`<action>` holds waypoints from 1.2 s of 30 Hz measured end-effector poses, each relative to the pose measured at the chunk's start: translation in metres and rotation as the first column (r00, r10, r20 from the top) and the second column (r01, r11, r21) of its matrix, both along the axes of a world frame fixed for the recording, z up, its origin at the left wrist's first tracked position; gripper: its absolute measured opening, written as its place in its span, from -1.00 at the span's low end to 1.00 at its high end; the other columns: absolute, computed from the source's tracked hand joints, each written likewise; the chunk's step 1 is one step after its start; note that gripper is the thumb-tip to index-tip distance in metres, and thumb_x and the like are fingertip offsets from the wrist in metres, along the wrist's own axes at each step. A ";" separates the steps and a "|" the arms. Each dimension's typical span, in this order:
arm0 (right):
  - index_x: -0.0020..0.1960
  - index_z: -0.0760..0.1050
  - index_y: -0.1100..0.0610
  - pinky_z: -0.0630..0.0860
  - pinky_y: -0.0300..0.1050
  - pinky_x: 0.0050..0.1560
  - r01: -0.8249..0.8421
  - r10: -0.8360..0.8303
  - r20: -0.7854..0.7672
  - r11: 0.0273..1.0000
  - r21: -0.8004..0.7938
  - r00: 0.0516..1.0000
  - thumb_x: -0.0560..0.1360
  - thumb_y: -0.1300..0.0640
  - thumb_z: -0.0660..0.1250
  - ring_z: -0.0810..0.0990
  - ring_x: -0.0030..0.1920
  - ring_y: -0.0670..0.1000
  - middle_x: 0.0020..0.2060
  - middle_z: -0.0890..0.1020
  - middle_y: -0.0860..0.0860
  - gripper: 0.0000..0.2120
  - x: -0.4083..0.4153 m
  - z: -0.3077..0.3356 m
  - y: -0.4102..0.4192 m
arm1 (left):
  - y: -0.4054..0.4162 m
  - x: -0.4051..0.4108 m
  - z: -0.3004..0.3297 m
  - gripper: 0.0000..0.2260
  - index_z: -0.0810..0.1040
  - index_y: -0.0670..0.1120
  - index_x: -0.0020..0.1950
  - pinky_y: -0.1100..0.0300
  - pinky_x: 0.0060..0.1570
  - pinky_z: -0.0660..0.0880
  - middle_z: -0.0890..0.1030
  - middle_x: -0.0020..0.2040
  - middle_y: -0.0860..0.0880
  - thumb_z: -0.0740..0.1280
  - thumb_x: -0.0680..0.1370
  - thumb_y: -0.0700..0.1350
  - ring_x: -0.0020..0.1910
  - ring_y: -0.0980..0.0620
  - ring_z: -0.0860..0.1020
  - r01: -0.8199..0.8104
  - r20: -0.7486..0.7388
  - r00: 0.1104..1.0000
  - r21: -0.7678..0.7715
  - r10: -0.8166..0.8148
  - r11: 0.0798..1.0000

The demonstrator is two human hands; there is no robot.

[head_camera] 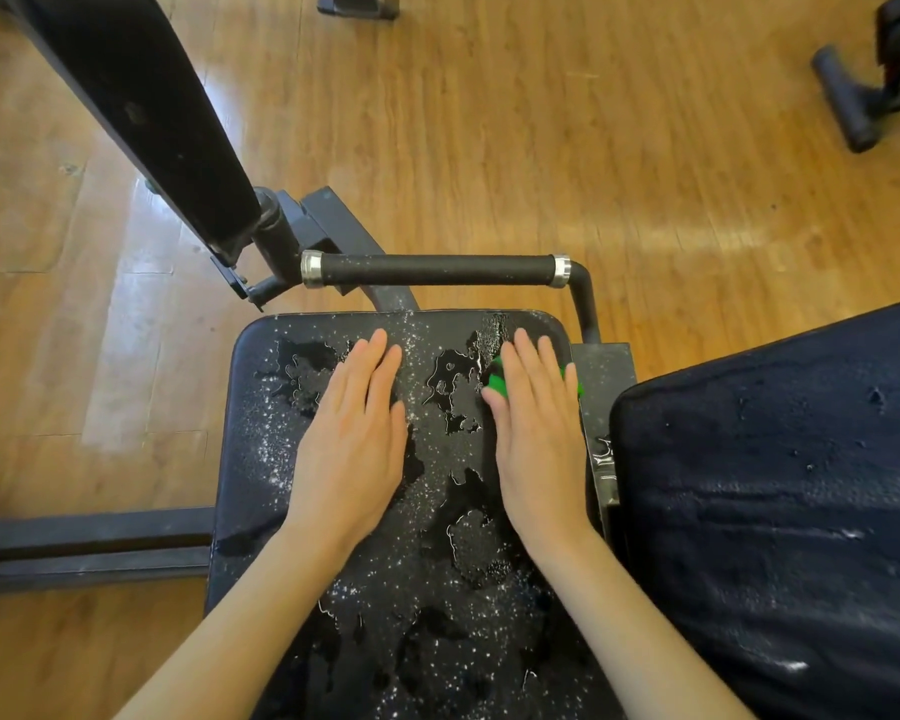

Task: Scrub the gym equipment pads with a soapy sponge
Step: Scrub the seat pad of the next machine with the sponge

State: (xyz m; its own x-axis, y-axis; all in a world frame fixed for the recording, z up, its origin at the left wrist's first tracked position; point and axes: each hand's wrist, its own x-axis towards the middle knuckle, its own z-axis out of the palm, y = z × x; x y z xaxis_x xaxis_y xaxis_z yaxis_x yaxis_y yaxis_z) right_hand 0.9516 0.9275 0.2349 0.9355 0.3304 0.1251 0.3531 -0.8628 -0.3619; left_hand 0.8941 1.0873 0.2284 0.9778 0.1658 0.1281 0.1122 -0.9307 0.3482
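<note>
A black, cracked vinyl seat pad of a gym machine fills the lower middle of the head view, its surface wet in dark irregular patches and speckled with small white soap flecks. The left hand lies flat on the left half of this pad, palm down, fingers straight and close together, holding nothing. The right hand lies flat on the right half, fingers straight, pressing down on a green sponge; only the sponge's edges show, one bit by the thumb and forefinger and a sliver past the little finger near the pad's right edge. The sponge sits toward the far right corner of the pad, beside a glossy patch of water.

Just beyond the pad's far edge runs a black foam-covered handle bar with silver metal collars at both ends, joined to a dark grey steel frame. A long black padded arm slants up to the top left. To the right, just beside the seat pad, lies a second dark blue-black cushion, also damp and scuffed. Everything stands on a glossy orange-brown wooden plank floor. A dark machine foot shows at the top right. No brand, label or readable writing shows on any surface
</note>
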 end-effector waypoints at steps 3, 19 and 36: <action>0.39 0.40 0.27 0.15 0.12 0.49 0.074 -0.074 0.020 0.997 0.036 0.997 0.62 -0.01 0.06 0.30 0.46 0.16 0.39 0.43 0.16 -0.52 0.046 -0.002 0.021 | 0.001 0.001 -0.002 -0.53 0.31 -0.28 0.49 -0.07 0.48 0.22 0.35 0.49 -0.23 0.02 0.64 -0.08 0.47 -0.19 0.33 -0.002 -0.016 1.000 -0.013 0.001 1.000; 0.52 0.17 0.21 -0.10 0.02 0.54 0.080 -0.074 -0.081 0.995 0.067 0.994 0.64 0.07 0.02 0.04 0.55 0.06 0.52 0.19 0.09 -0.52 0.005 0.001 -0.003 | 0.001 0.000 -0.004 -0.53 0.29 -0.28 0.51 -0.09 0.48 0.24 0.32 0.50 -0.23 0.00 0.65 -0.08 0.49 -0.18 0.29 0.001 -0.032 0.999 -0.017 -0.002 1.000; 0.48 0.24 0.29 -0.04 0.06 0.54 0.213 -0.209 -0.061 0.974 0.074 0.976 0.66 0.08 0.07 0.16 0.52 0.15 0.48 0.28 0.17 -0.54 0.051 -0.003 0.013 | 0.002 0.001 -0.003 -0.53 0.29 -0.28 0.51 -0.08 0.49 0.22 0.33 0.49 -0.23 0.01 0.65 -0.08 0.48 -0.18 0.30 0.010 -0.021 1.000 -0.016 -0.010 1.000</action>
State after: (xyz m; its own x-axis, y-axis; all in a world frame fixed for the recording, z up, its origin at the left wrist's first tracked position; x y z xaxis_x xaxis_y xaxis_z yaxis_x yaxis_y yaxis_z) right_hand 1.0029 0.9406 0.2324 0.9890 0.1161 0.0917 0.1450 -0.8833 -0.4459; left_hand 0.8946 1.0892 0.2257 0.9819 0.1575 0.1053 0.1099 -0.9263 0.3605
